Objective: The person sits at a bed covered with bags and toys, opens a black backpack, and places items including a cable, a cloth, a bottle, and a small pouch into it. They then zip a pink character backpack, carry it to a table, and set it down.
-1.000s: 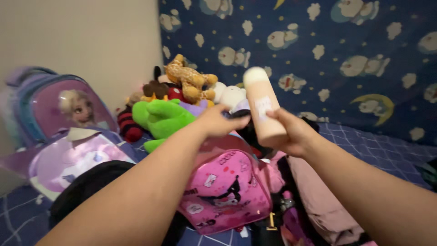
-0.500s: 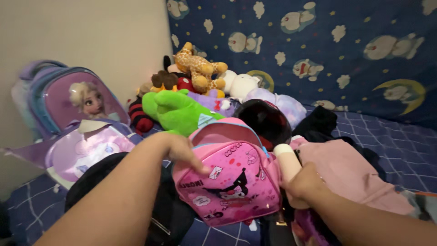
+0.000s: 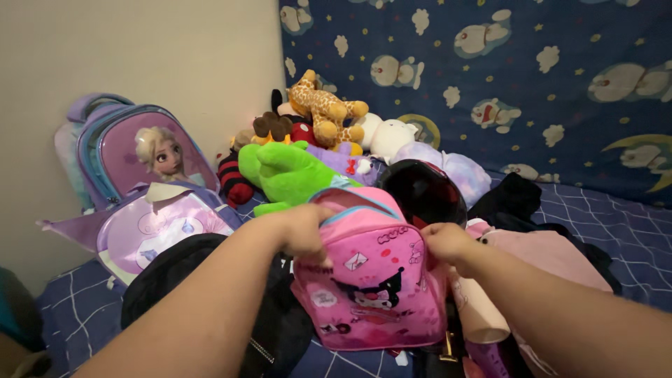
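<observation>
Head view: the left hand (image 3: 304, 233) pinches the pink backpack (image 3: 374, 280) at its top left edge, fingers curled closed on the fabric. The right hand (image 3: 445, 243) grips its top right edge. At ten o'clock lies a green plush toy (image 3: 283, 171); at four o'clock, a beige bottle (image 3: 483, 315).

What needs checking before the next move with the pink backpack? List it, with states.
1. Left hand grips the pink backpack at its left top edge: ok.
2. Right hand grips its right top edge: ok.
3. Backpack upright, printed front facing the camera: ok.
4. Beige bottle beside the backpack under the right forearm: ok, not in either hand.
5. Main zip open or closed: cannot tell.
6. Green plush toy behind, apart from the hands: ok.
</observation>
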